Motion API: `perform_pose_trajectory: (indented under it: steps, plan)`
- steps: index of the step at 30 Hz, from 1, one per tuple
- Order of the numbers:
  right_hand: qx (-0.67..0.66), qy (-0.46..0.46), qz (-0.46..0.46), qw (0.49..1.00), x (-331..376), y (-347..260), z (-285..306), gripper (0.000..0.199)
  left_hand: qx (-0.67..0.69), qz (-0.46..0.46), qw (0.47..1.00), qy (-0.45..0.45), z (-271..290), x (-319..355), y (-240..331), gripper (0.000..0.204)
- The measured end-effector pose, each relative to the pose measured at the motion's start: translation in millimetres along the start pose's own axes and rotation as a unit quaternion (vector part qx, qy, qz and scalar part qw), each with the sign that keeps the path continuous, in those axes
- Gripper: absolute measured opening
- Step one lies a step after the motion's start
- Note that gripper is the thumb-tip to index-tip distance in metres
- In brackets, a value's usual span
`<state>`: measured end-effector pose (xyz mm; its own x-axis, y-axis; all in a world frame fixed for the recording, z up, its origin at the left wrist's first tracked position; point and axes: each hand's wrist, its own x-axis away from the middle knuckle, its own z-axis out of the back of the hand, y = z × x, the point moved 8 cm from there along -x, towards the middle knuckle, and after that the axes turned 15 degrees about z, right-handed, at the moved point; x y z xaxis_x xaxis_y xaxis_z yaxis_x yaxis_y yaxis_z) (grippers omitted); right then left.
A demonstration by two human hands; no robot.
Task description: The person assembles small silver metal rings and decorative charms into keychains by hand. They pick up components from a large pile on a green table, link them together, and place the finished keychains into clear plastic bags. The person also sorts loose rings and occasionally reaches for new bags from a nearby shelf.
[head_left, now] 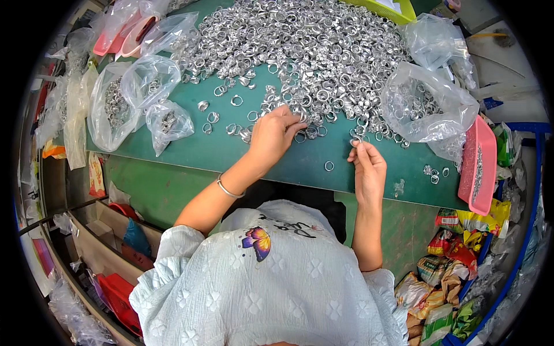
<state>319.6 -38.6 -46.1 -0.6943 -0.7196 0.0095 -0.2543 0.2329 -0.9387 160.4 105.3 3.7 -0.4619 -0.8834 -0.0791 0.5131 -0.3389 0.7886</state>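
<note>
A wide heap of silver rings (pixel 300 43) covers the far part of the green table (pixel 231 151). At the heap's near edge my left hand (pixel 273 134) reaches in with fingers pinched together, touching rings; whether one is between the fingertips is too small to tell. My right hand (pixel 367 167) pinches a silver ring (pixel 358 139) between thumb and forefinger, just over the table at the heap's near right edge. A single ring (pixel 329 166) lies by itself between my hands. Several loose rings (pixel 236 100) are scattered left of my left hand.
Clear plastic bags holding rings stand open at the left (pixel 115 109) and right (pixel 424 106). A pink basket (pixel 480 167) sits at the table's right edge, and a yellow-green basket (pixel 392 10) at the back. Crumpled packages (pixel 444 259) lie below at the right; a red basket (pixel 118 297) is low left.
</note>
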Motion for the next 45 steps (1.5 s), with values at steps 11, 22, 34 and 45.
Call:
perform_pose_trajectory:
  steps: [11, 22, 34, 45]
  plan:
    - [0.055, -0.054, 0.124, 0.989, 20.1, -3.1, -46.0, 0.007, 0.297, 0.136, 0.936, -0.129, -28.5, 42.4, 13.7, 0.015]
    - [0.108, -0.049, 0.114, 0.986, 23.8, 0.5, -31.4, 0.008, 0.199, 0.036, 0.968, -0.148, -32.9, 57.0, 39.5, 0.021]
    - [0.044, -0.058, 0.001, 0.997, 2.5, -22.1, -2.6, 0.014, 0.015, 0.012, 1.0, -0.006, -7.6, 35.4, 8.4, 0.015]
    - [0.363, -0.051, 0.315, 0.876, -144.6, -227.5, 22.1, 0.014, 0.058, -0.006, 0.998, -0.003, -4.8, 46.1, 2.5, 0.017]
